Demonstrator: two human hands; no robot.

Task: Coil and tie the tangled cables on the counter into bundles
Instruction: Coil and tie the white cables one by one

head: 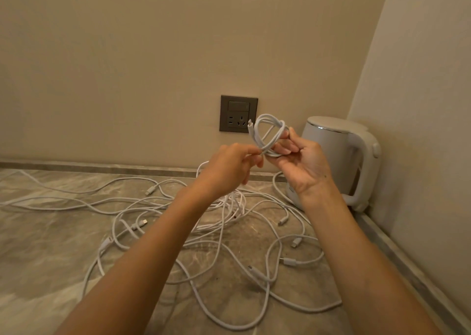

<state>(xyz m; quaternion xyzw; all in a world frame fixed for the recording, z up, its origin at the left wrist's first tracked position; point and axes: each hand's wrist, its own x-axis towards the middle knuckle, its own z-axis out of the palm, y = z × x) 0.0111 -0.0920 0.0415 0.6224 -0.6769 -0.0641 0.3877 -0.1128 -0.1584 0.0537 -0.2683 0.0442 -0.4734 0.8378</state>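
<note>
Head view, left to right. Most of the tangled cables (204, 232) lie loose on the surface (51, 245), spread from the far left to the near right, with several connectors showing. None of these is bundled yet.

Left hand (229, 166): raised above the pile, fingers curled, thumb and forefinger pinching a strand at the lower left edge of the coil (270, 133). We cannot tell whether that strand is the cable's free end or a wrap already part-way round.

The coil is held in the air, well above the surface and in front of the wall socket (238, 113). It is a small oval of several turns, standing roughly upright with its flat side towards us. Its long axis runs up and down, leaning slightly. One connector (250, 125) stands at the coil's left side and points up.

Right hand (303, 164): palm towards us, thumb and fingertips closed on the right side of the coil, keeping the turns together.

Kettle (339, 156): far right corner, apart from the work.

Our judgement: one cable is coiled and the tying step is in hand, so the task is at an early stage. The next move calls for the left hand to carry its strand round the waist of the coil and tuck it, while the right keeps the turns from springing open.
</note>
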